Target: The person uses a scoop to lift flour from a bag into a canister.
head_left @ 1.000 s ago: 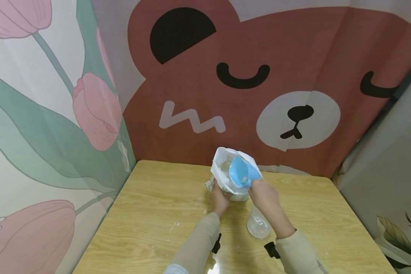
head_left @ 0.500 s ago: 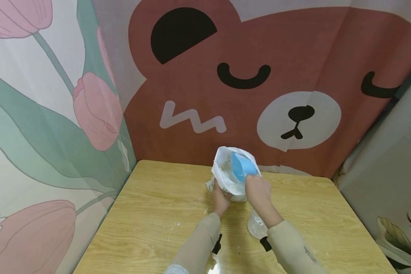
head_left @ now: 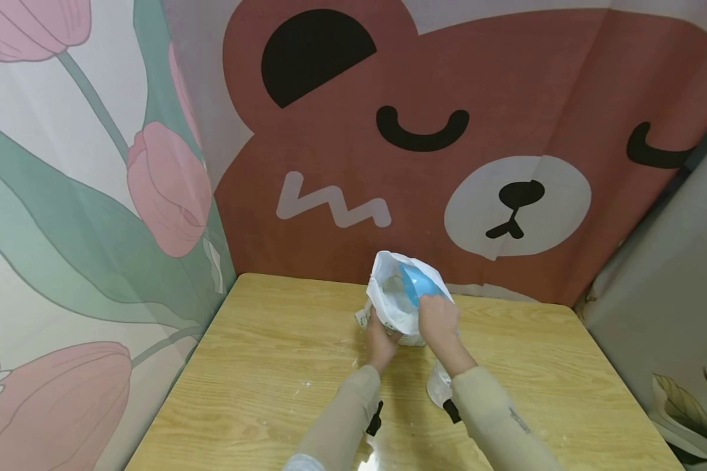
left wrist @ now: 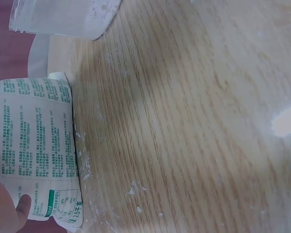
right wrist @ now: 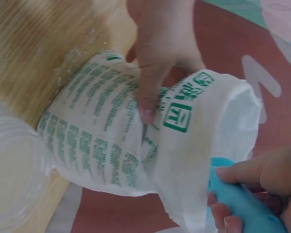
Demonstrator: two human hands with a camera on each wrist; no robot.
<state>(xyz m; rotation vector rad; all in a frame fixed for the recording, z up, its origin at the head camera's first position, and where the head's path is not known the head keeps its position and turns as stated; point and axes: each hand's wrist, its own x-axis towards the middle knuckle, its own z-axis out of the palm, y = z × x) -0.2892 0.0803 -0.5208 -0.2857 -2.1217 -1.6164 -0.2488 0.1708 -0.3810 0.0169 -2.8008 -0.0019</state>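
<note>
A white bag [head_left: 397, 319] with green print stands open-topped near the table's far edge. My left hand [head_left: 381, 341] grips its side; in the right wrist view the thumb of that hand [right wrist: 167, 41] presses into the printed front. My right hand [head_left: 440, 320] holds a blue scoop [head_left: 417, 284] by its handle [right wrist: 245, 208], with the scoop's head inside the bag's mouth. The bag's contents are mostly hidden. A clear plastic jar [head_left: 438, 387] stands on the table under my right forearm, partly covered by it. In the left wrist view the jar [left wrist: 63, 19] is beside the bag.
White specks [left wrist: 136, 189] lie scattered on the wooden table [head_left: 259, 353]. A curtain with a bear print [head_left: 330, 150] hangs just behind the table's far edge. A flower-print curtain [head_left: 88, 261] borders the left side.
My right hand has moved left and slightly up. The scoop has turned and gone deeper into the bag, while my forearm covers more of the jar. The left hand keeps its place.
</note>
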